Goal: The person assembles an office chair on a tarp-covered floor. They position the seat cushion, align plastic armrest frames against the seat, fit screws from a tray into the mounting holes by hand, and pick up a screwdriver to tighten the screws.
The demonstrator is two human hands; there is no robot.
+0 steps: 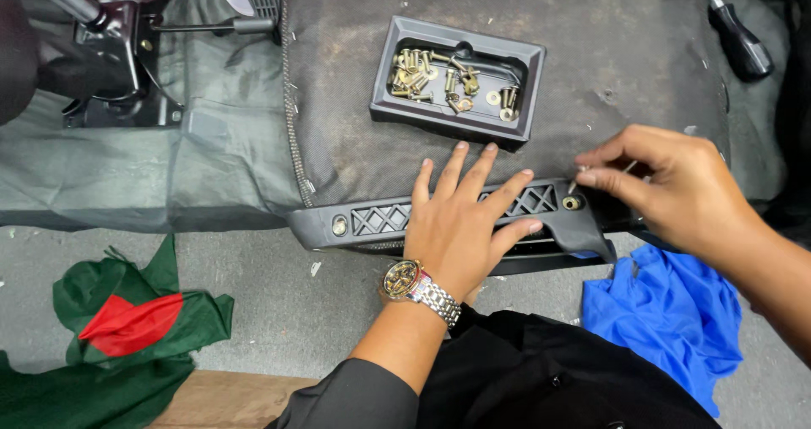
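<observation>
Seat base: big upturned dark fabric-covered panel point(608, 66) fills the upper middle, staples along its left edge.
Grey cover: crumpled grey sheet point(211, 159) lies left of the panel, black metal mechanism point(118, 49) sitting on it.
Cloths: green and red cloth point(127, 319) bottom left, blue cloth point(667, 311) bottom right under your right forearm.
Plastic bracket: long black latticed bracket point(473, 218) lies along the panel's near edge, one fastener at its left end, a bolt hole at its right end.
Tray: black plastic tray point(389, 83) rests on the panel above the bracket, full of brass-coloured bolts point(431, 74).
Left hand: your left hand point(460, 226) lies flat, fingers spread, pressing on the bracket's middle; wristwatch point(414, 285) on the wrist.
Right hand: your right hand point(667, 184) has its fingertips pinched together on a small bolt point(576, 182), just above the bracket's right hole.
Screwdriver: black-handled screwdriver point(739, 36) lies top right, well apart from both hands.
</observation>
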